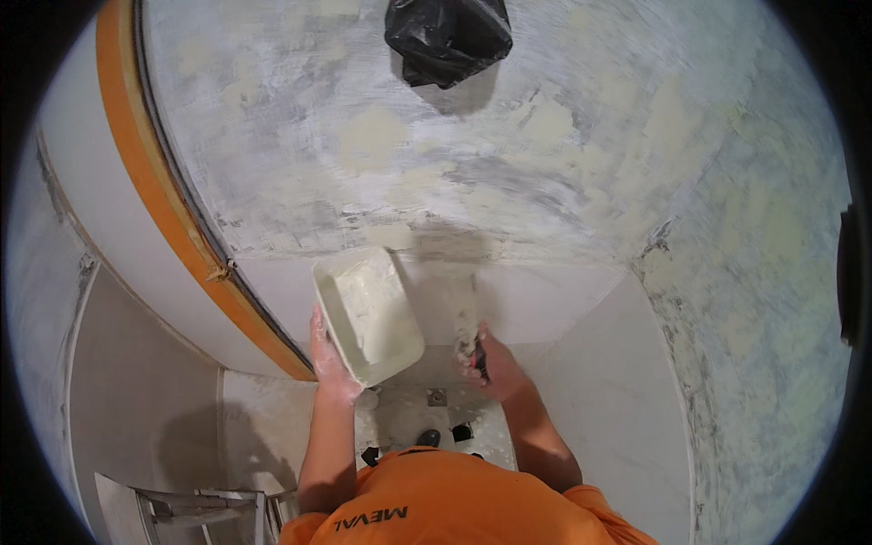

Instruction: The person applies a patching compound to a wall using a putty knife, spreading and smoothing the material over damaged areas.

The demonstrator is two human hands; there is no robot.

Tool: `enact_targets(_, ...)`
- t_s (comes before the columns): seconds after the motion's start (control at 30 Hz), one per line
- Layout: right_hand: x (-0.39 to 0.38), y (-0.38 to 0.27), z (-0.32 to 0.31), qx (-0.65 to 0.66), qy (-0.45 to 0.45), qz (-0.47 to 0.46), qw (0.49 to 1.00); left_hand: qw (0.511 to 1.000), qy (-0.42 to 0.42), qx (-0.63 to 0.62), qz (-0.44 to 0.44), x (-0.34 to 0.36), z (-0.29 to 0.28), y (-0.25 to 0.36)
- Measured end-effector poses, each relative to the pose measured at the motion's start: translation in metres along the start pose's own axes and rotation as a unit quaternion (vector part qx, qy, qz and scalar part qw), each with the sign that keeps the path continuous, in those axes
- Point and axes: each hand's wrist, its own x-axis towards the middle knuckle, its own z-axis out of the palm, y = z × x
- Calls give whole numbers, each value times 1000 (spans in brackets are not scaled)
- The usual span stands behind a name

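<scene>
My left hand [329,361] grips a whitish rectangular plastic tub [338,316] by its near left side. The tub is tilted, and pale filler [371,295] coats its inside. In my right hand [504,368] is a putty knife [467,313] with a dark and red handle, my fingers wrapped round it. Its blade points away from me and is smeared with pale filler. The knife is to the right of the tub, apart from it. White residue marks both hands.
Ahead stands a wall [509,191] patched with pale filler, where a black plastic bag [447,41] hangs. An orange strip [154,182] edges the left side. At lower left is a worn whitish stool or ladder [195,502]. The floor has a drain [437,397] near my shoe [429,438].
</scene>
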Motion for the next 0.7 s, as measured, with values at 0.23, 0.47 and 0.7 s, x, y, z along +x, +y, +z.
enact_targets(0.23,7,33,26,-127,-87,-53,987,999,-9,15,45,-15,43,9)
enact_targets(0.47,8,39,40,-153,2,-116,981,997,-18,6,72,-25,32,11)
enact_targets(0.7,21,47,16,-256,-45,-221,940,997,-3,25,71,-28,33,3)
